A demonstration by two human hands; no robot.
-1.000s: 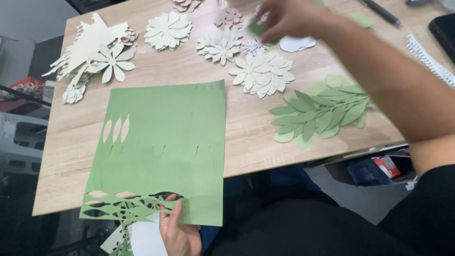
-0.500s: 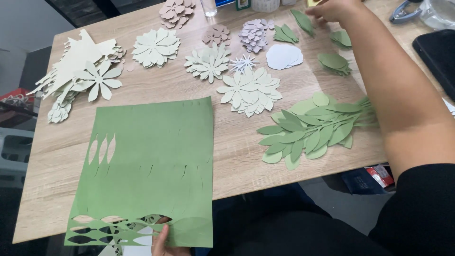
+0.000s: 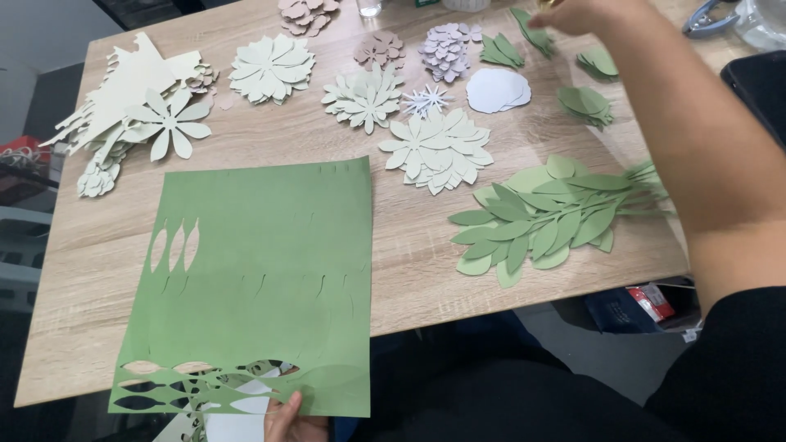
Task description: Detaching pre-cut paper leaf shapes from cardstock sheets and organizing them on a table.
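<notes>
A large green paper sheet (image 3: 262,286) with leaf-shaped cutouts lies on the wooden table (image 3: 409,237), overhanging its near edge. My left hand (image 3: 288,417) pinches the sheet's bottom edge from below. My right hand (image 3: 577,15) reaches across to the far side of the table, by a green paper leaf (image 3: 532,29); something small and yellowish shows at its fingers, too cut off to tell. Pale green paper flowers (image 3: 438,151) lie in the middle. A spray of green paper leaves (image 3: 544,221) sits under my right forearm.
Cream paper scraps and a flower (image 3: 131,115) are piled at the far left. A white paper circle (image 3: 498,88), lilac and pink flowers (image 3: 446,47), and small leaf stacks (image 3: 585,102) lie at the back. A dark device (image 3: 757,82) sits at the right edge.
My right hand has moved right along the far side of the table, from the white circle to the green leaves. The view has tilted, showing more of the table's back.
</notes>
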